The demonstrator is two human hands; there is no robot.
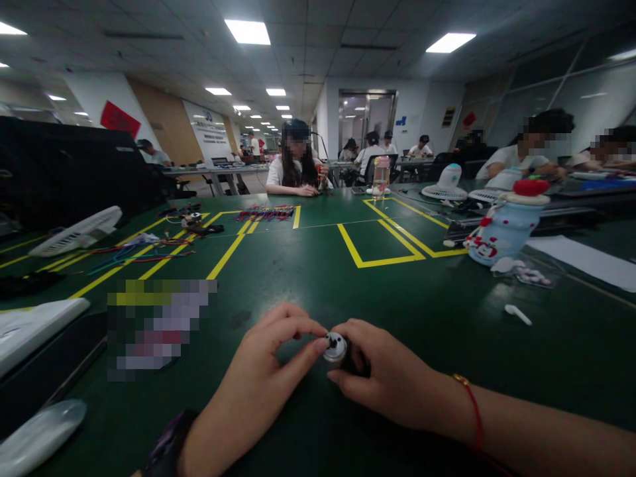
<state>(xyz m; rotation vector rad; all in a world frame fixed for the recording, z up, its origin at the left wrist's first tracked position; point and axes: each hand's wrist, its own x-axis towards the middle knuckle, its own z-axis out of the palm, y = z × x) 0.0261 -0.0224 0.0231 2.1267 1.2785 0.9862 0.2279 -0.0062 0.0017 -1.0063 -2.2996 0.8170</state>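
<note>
A small cylinder [335,347], with a silvery round end and a dark body, sits just above the green table near its front middle; it looks like a small electric motor. My right hand [385,371] is wrapped around its side, thumb and fingers closed on it. The fingertips of my left hand [285,351] meet in a pinch at the rim of the silvery end, touching it. Dark spots show on that end; whether the pinch holds a tiny part there cannot be made out. The cylinder's lower body is hidden by my right hand.
A blue bottle [507,222] with a red lid stands at right, near an earbud [517,314] and white paper [591,258]. Bundled wires [265,212] lie farther back. A white mouse [42,437] is at front left. Across the table sits a person [297,159].
</note>
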